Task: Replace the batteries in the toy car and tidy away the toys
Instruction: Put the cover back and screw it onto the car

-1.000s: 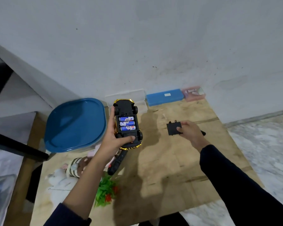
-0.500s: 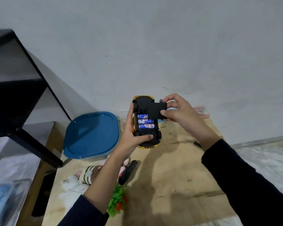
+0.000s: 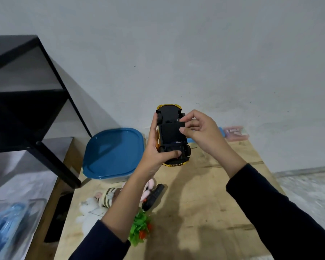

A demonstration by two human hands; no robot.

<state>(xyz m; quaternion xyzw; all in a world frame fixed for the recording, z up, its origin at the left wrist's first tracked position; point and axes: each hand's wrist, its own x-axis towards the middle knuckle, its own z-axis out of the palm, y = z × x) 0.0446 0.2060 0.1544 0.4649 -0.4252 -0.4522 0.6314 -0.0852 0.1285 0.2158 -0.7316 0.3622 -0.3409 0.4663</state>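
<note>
My left hand (image 3: 155, 149) grips a yellow toy car (image 3: 172, 117) held upside down above the wooden table (image 3: 204, 194), its black underside facing me. A black battery cover (image 3: 170, 133) lies over the battery bay, and only a sliver of one battery shows at its lower edge. My right hand (image 3: 199, 132) pinches the cover's right edge with thumb and fingers curled. The car's wheels show at both ends.
A clear tub with a blue lid (image 3: 113, 152) stands at the table's left. Plush toys (image 3: 99, 203), a black toy piece (image 3: 153, 197) and a green plastic plant (image 3: 140, 228) lie near the front left. A black shelf frame (image 3: 51, 117) stands left; small boxes (image 3: 235, 133) sit by the wall.
My right hand picked the cover off the table, brought it to the car and set it over the batteries, which were exposed before. The car rose a little.
</note>
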